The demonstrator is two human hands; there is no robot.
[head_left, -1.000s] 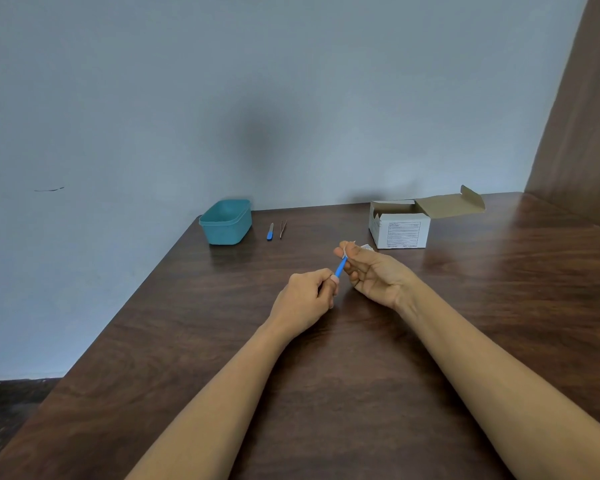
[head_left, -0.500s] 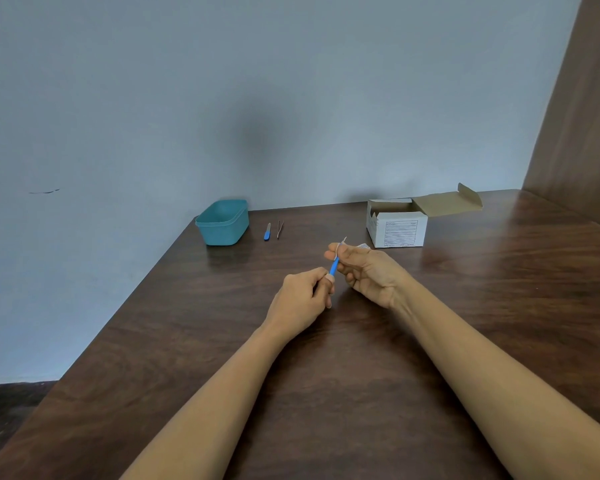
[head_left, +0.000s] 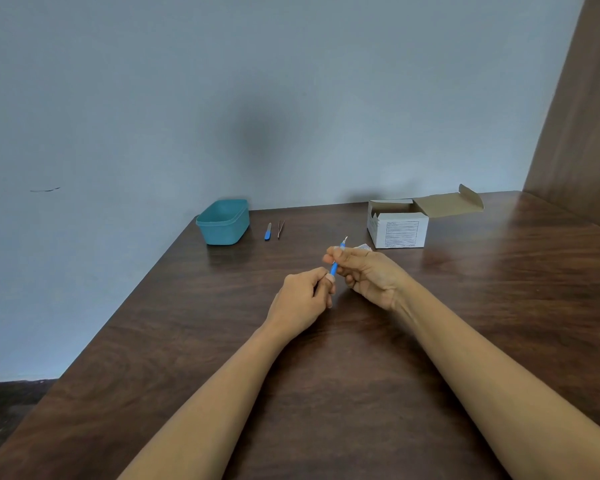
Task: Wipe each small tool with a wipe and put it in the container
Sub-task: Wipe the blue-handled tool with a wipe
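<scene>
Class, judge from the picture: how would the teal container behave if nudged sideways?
The teal container looks like thin plastic, so probably light. Low and wide, it would likely slide on the glossy table rather than tip. It stands near the table's left edge; a leftward push might send it off.

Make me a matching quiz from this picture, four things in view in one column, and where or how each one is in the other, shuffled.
1 teal container
2 white box
3 tweezers
4 blue-handled tool

A held by left hand and right hand
B top flap open
C farthest left of the four
D lying loose between container and box

Pairs: 1-C, 2-B, 3-D, 4-A
</scene>
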